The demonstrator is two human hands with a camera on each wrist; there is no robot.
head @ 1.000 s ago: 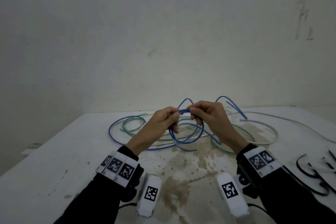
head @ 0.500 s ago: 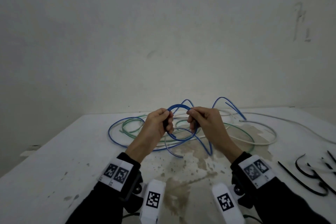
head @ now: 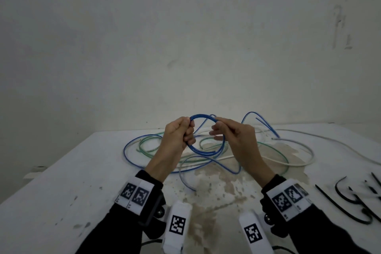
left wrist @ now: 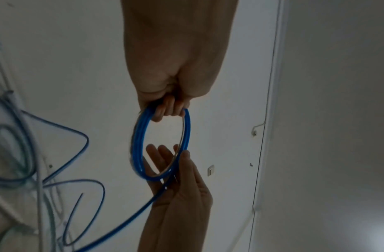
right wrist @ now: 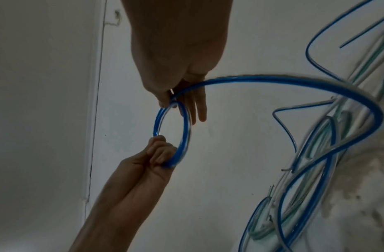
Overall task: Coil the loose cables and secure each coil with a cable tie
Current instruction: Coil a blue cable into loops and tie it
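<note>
A blue cable is partly wound into a small coil [head: 199,150] that I hold upright above the white table [head: 61,181]. My left hand [head: 184,130] grips the coil's left side, fingers curled round the strands [left wrist: 171,109]. At the coil's upper right, my right hand [head: 218,126] pinches the cable between thumb and fingers, the other fingers fairly straight [right wrist: 199,109]. From the right hand the loose blue cable [right wrist: 294,81] arcs away and down into the tangle on the table [head: 226,168].
Green cable [head: 144,147] and white cable [head: 299,164] lie tangled with the blue one on the table's far half. Several black cable ties [head: 350,199] lie at the right edge. A brown stain [head: 216,187] marks the table between my forearms. A wall stands close behind.
Both hands rose and drew apart, so the blue coil now stands as a wider ring. The right hand slid round to the coil's upper right, and the loose tail shifted on the table.
</note>
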